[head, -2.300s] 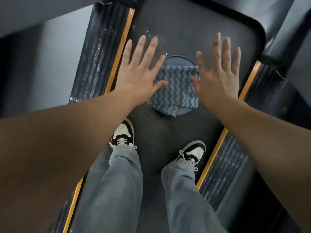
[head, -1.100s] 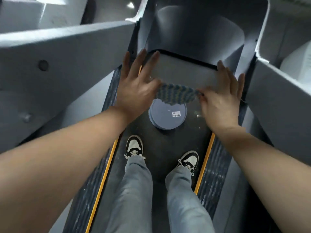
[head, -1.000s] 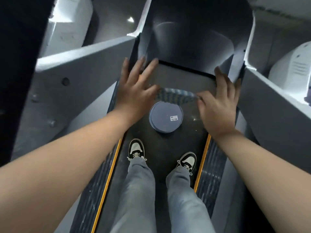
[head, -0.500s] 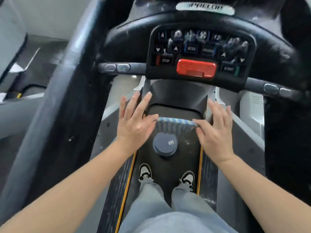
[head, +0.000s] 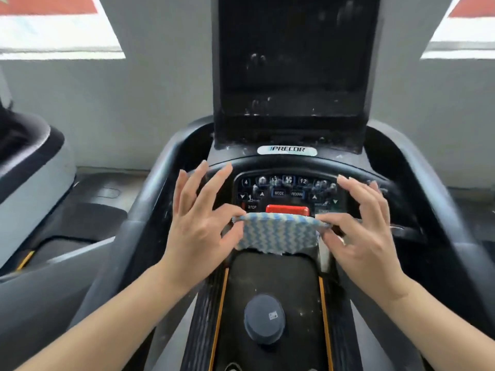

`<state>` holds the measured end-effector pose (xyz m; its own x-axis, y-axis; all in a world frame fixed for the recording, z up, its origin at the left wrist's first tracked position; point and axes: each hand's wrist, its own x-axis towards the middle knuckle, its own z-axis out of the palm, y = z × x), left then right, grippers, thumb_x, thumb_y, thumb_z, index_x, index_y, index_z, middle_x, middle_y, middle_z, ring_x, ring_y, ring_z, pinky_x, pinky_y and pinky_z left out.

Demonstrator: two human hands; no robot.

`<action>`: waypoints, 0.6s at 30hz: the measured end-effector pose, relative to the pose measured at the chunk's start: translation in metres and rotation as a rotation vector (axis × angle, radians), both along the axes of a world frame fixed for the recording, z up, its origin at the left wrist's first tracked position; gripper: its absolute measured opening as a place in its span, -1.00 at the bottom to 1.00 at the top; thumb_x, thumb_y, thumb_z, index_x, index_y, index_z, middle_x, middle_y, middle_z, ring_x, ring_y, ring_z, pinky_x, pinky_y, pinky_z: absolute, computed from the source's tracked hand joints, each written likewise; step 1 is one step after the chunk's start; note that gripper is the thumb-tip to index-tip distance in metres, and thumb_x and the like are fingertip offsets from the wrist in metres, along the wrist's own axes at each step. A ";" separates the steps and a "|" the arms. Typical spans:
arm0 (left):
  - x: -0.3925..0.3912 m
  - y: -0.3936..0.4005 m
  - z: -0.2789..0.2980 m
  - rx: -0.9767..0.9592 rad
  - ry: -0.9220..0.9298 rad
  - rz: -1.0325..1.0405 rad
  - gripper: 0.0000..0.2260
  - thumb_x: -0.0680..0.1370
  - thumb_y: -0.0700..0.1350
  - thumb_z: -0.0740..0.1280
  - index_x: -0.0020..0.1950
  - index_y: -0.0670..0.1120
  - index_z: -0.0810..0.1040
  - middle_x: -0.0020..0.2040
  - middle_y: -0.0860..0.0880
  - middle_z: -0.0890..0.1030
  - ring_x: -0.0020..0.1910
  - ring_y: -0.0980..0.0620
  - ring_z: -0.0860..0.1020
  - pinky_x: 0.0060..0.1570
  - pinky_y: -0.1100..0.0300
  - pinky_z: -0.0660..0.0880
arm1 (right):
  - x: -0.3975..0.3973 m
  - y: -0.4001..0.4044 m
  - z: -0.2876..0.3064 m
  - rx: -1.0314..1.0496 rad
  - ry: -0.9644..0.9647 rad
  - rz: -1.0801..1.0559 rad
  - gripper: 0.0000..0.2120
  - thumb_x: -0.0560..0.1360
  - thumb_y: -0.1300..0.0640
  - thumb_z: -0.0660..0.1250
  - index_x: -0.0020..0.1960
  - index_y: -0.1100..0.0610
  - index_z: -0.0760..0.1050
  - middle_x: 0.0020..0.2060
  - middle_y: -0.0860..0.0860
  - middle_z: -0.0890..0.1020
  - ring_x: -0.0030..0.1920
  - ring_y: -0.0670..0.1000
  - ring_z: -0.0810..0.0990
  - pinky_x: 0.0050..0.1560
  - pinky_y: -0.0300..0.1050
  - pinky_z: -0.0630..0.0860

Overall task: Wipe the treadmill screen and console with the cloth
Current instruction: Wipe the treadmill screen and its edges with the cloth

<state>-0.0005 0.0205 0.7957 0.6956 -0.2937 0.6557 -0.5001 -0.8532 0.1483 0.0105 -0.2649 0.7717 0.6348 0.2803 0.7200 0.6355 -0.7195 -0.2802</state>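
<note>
Blue-and-white zigzag woven cloth (head: pixel 277 231) is stretched flat in mid-air, just in front of the black button console (head: pixel 288 192), covering part of its red stop bar (head: pixel 287 209). Left hand (head: pixel 197 223) pinches the left corner with thumb and forefinger, other fingers splayed wide; right hand (head: pixel 359 226) pinches the right corner likewise. Probably spreading it for a full-width pass. Smudged dark rectangular screen (head: pixel 293 62) above looks unwiped. Round grey disc (head: pixel 263 321) sits on the belt below.
</note>
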 end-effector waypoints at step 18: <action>0.120 0.008 0.137 -0.008 -0.450 -0.063 -0.88 0.57 0.02 0.45 0.01 0.02 0.74 0.46 -0.13 0.41 0.49 -0.29 0.18 0.48 -0.38 -0.02 | 0.084 0.009 0.142 0.009 -0.399 -0.252 -0.86 0.51 0.07 0.47 -0.04 0.14 0.71 0.36 0.23 0.40 0.44 0.19 0.29 0.41 0.44 0.18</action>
